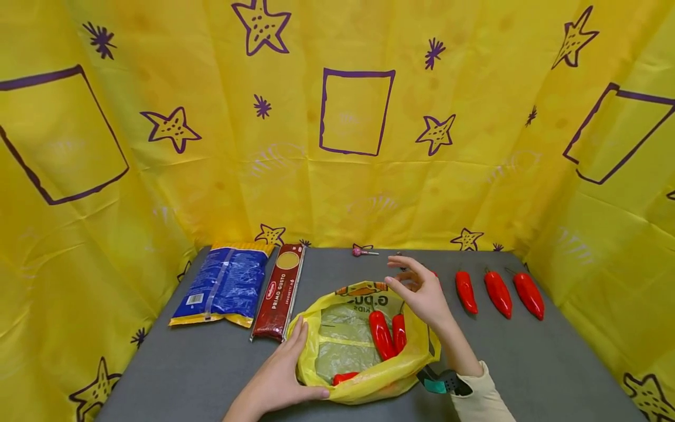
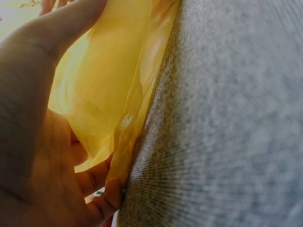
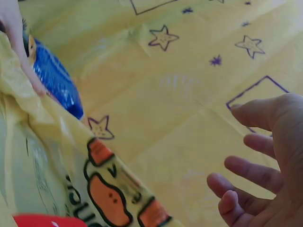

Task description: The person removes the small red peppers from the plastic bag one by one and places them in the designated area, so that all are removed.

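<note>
A yellow plastic bag [image 1: 348,346] lies open on the grey table [image 1: 527,363], with three red peppers [image 1: 381,334] inside. My left hand [image 1: 285,375] grips the bag's near-left rim [image 2: 118,123], thumb on one side and fingers curled on the other. My right hand [image 1: 419,290] hovers just above the bag's far-right rim, fingers spread and relaxed, holding nothing [image 3: 255,175]. Three more red peppers [image 1: 498,293] lie in a row to its right, and a bit of red shows behind the hand.
A blue packet [image 1: 224,284] and a dark red spaghetti pack [image 1: 279,299] lie left of the bag. A small pink lollipop [image 1: 361,252] rests at the table's back edge. Yellow star-printed cloth [image 1: 348,146] walls the table on three sides.
</note>
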Demonstrator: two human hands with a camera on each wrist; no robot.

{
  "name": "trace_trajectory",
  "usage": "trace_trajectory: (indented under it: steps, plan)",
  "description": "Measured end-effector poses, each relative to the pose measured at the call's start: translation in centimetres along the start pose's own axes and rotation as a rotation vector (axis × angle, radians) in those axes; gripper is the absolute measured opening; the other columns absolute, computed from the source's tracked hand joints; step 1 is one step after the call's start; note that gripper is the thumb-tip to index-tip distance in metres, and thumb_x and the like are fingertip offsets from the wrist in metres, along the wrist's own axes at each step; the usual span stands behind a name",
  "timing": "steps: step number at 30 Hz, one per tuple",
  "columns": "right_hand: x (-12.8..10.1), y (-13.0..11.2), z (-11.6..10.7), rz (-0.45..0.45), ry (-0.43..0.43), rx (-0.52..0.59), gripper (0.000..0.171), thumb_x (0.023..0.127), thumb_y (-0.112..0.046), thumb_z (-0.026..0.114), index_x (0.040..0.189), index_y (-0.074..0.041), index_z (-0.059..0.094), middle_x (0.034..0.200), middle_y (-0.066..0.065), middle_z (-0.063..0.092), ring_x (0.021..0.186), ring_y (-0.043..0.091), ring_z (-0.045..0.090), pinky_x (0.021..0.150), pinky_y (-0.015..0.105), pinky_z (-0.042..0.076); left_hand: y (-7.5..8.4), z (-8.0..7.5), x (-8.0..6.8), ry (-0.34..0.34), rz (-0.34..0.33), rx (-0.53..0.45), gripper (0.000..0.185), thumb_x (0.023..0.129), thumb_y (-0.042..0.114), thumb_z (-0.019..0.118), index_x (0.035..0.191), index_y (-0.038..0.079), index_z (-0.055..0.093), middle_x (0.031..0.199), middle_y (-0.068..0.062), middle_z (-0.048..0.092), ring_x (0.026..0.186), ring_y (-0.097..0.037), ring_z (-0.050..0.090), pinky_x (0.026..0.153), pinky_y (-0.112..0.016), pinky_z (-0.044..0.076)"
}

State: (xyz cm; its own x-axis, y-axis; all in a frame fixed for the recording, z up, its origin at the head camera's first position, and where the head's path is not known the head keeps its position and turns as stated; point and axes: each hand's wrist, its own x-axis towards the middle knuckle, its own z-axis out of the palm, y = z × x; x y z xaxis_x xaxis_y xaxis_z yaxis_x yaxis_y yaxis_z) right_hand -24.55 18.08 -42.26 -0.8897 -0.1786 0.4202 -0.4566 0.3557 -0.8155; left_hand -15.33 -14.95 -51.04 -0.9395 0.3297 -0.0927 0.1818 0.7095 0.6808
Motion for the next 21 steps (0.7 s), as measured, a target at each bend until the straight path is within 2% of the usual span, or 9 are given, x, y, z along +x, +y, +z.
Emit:
trace_trajectory:
  steps: [9, 12, 18, 21]
  plan:
    - [-0.2, 0.0, 1.9, 0.005, -0.078, 0.061, 0.04, 0.097, -0.015, 0.079, 0.136, -0.019, 0.07, 0.128, 0.009, 0.073, 0.096, 0.019, 0.069, 0.073, 0.029, 0.059, 0.1, 0.0, -0.1, 0.009, 0.004, 0.009, 0.143, 0.069, 0.084, 0.08, 0.17, 0.007, 0.014, 0.178, -0.015, 0.009, 0.157, -0.046, 0.027, 0.118, -0.072, 0.034]
    - [-0.4, 0.2, 2.3, -0.009, -0.111, 0.069, 0.039, 0.097, -0.014, 0.079, 0.135, -0.018, 0.07, 0.128, 0.013, 0.072, 0.094, 0.02, 0.069, 0.068, 0.029, 0.057, 0.2, 0.0, -0.1, 0.002, -0.007, 0.006, 0.143, 0.07, 0.082, 0.081, 0.171, 0.007, 0.014, 0.178, -0.016, 0.009, 0.157, -0.047, 0.027, 0.117, -0.073, 0.034]
    - [-0.7, 0.4, 3.2, -0.016, -0.168, 0.055, 0.036, 0.097, -0.016, 0.079, 0.133, -0.019, 0.072, 0.126, 0.021, 0.072, 0.093, 0.018, 0.068, 0.069, 0.029, 0.057, 0.4, 0.0, -0.1, -0.013, -0.021, 0.002, 0.141, 0.07, 0.079, 0.083, 0.171, 0.007, 0.014, 0.178, -0.016, 0.009, 0.156, -0.048, 0.028, 0.115, -0.074, 0.034]
    - [-0.5, 0.2, 3.6, -0.021, -0.218, 0.057, 0.036, 0.097, -0.017, 0.08, 0.132, -0.013, 0.072, 0.123, 0.022, 0.073, 0.091, 0.018, 0.068, 0.068, 0.031, 0.057, 0.3, 0.0, -0.1, -0.016, -0.023, 0.003, 0.141, 0.071, 0.079, 0.083, 0.171, 0.008, 0.014, 0.178, -0.015, 0.009, 0.156, -0.048, 0.028, 0.115, -0.075, 0.035]
